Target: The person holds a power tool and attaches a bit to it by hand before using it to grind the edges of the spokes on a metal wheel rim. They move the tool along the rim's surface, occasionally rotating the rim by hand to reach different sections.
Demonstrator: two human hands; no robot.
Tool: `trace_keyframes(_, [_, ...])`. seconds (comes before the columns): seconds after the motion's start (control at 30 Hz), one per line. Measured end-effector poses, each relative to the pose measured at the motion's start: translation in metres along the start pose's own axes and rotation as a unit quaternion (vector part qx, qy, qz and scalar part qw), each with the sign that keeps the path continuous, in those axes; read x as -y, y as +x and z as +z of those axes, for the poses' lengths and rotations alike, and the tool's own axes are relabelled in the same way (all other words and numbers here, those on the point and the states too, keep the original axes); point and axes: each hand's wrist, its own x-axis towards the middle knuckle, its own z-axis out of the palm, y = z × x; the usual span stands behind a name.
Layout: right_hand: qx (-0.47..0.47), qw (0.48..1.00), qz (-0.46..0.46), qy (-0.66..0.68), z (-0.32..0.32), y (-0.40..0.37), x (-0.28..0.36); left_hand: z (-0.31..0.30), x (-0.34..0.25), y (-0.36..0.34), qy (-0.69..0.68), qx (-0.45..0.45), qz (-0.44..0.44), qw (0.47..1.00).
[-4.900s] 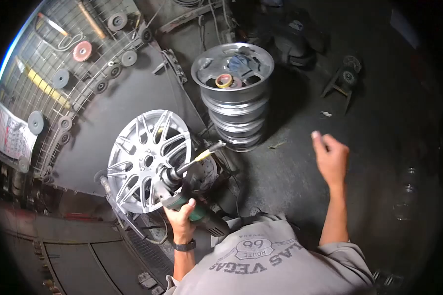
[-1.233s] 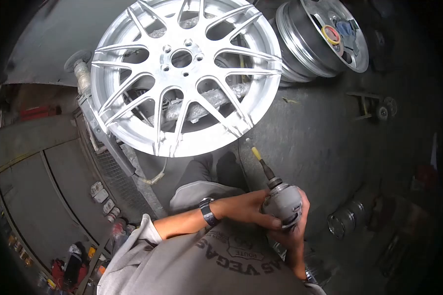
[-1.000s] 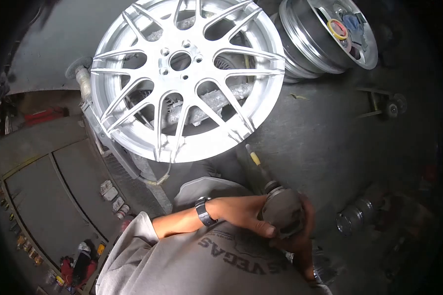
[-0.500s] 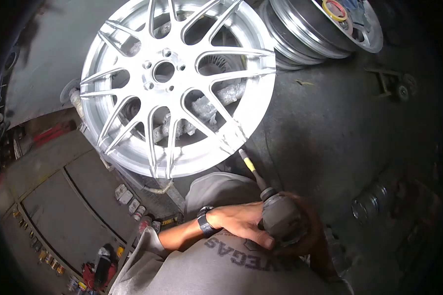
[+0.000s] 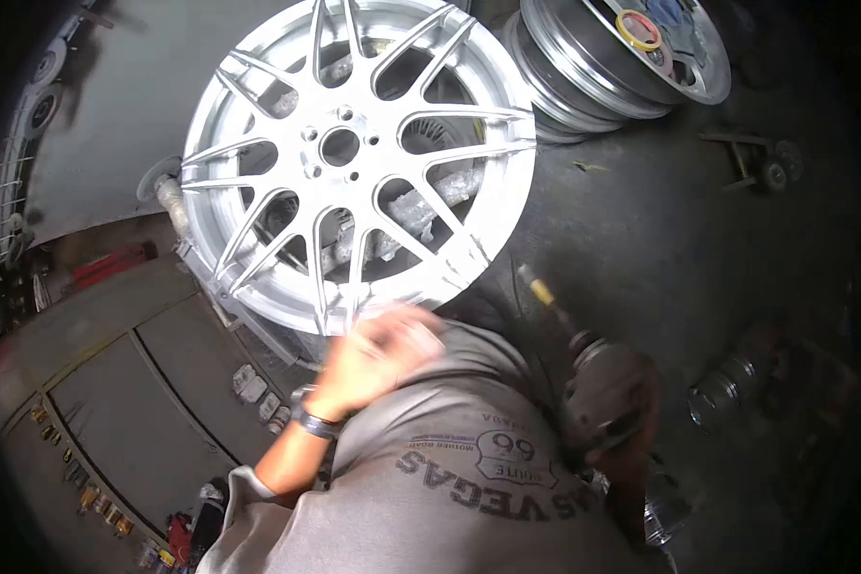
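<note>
A bright silver alloy wheel (image 5: 340, 145), with paired spokes and a ring of bolt holes, lies face up in front of me. My left hand (image 5: 378, 356), with a watch on its wrist, is raised at the wheel's near rim; its fingers are smeared by motion. My right hand (image 5: 644, 397) is wrapped round the body of a die grinder (image 5: 598, 381) at my right side. From the grinder a long shaft with a yellow band (image 5: 542, 293) points up and left, its pale tip apart from the wheel's lower right edge.
More wheels (image 5: 593, 67) are stacked at the upper right, a yellow tape roll (image 5: 639, 31) on top. A small wheeled dolly (image 5: 761, 167) stands on the dark floor. Chrome rims (image 5: 722, 394) lie at right. A grey panel (image 5: 115, 421) and small containers (image 5: 251, 385) are at left.
My left hand has left the grinder and moved up and left toward the wheel's rim. The grinder, in my right hand, has swung right, away from the wheel.
</note>
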Motion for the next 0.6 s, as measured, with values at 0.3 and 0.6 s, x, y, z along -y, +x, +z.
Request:
trace_keyframes(0.3, [-0.197, 0.974, -0.022, 0.110, -0.020, 0.000, -0.021, -0.262, 0.156, -0.061, 0.145, -0.702, 0.009, 0.697])
trace_keyframes(0.6, [-0.212, 0.965, -0.119, 0.103, -0.006, 0.025, -0.014, -0.327, 0.134, 0.007, -0.220, -0.531, -0.010, 0.818])
